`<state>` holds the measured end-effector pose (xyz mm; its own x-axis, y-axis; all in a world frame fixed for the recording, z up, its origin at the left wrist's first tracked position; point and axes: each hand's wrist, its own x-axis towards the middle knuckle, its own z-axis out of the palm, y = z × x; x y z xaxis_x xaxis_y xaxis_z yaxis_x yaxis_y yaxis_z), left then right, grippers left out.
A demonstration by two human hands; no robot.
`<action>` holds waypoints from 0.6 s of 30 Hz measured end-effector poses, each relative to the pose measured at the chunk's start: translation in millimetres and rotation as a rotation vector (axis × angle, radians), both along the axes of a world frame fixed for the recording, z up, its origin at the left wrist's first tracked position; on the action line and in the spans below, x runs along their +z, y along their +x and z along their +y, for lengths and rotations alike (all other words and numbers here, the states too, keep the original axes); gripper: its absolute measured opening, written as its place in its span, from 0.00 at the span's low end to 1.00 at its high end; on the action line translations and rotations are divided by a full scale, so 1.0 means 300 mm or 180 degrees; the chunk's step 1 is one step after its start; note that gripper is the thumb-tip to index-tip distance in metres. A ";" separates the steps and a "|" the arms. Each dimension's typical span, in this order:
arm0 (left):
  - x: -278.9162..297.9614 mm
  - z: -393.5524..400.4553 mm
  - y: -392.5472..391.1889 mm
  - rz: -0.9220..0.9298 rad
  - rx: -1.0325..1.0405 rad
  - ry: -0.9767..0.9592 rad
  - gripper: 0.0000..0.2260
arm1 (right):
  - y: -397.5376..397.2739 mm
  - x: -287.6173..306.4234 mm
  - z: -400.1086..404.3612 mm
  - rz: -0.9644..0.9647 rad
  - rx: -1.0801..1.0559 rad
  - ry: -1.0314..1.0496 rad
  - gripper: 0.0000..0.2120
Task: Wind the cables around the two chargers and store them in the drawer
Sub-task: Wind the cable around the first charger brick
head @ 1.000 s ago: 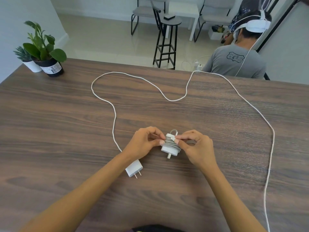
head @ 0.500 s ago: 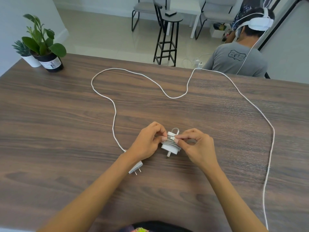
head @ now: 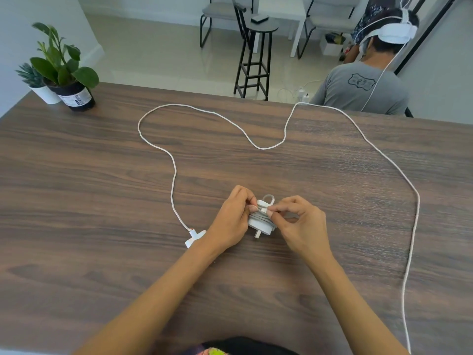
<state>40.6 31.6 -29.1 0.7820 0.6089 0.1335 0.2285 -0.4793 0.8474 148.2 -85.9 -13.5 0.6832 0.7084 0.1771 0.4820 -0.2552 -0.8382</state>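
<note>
A white charger (head: 261,222) with its cable wound around it sits on the wooden table (head: 102,201), prongs toward me. My left hand (head: 231,221) grips its left side. My right hand (head: 299,226) pinches the cable's small white end plug against the coil on top; a short loop sticks up behind. A second white charger (head: 193,238) lies flat just left of my left wrist, partly hidden by it. Its long white cable (head: 266,147) snakes loose across the table to the far edge and down the right side. No drawer is visible.
Two potted plants (head: 64,73) stand at the table's far left corner. Beyond the far edge a person in a grey shirt (head: 363,85) sits with their back to me, and a black stool (head: 256,52) stands on the floor.
My hands have stayed on the wound charger, fingers shifting slightly on the plug. The view moved, so my left wrist now covers more of the second charger.
</note>
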 end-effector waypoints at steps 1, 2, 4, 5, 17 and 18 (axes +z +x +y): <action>0.001 -0.002 0.001 -0.0003 0.0005 -0.0004 0.06 | 0.002 -0.001 0.000 0.0004 0.0014 -0.0011 0.07; 0.001 -0.005 0.002 -0.0004 0.0011 0.0000 0.06 | 0.002 -0.004 -0.002 0.0001 0.0023 -0.0008 0.07; 0.001 -0.010 0.006 -0.0016 0.0031 0.0021 0.06 | -0.003 -0.010 -0.008 -0.0010 0.0020 0.0008 0.07; 0.002 -0.012 0.007 -0.0028 0.0036 0.0032 0.06 | -0.006 -0.012 -0.010 -0.0022 0.0004 0.0013 0.07; -0.012 -0.021 0.006 -0.0020 0.0144 0.0061 0.06 | -0.021 -0.016 -0.015 0.0046 0.0048 -0.0032 0.08; -0.012 -0.022 0.005 -0.0019 0.0148 0.0068 0.06 | -0.024 -0.016 -0.013 0.0049 0.0021 -0.0031 0.07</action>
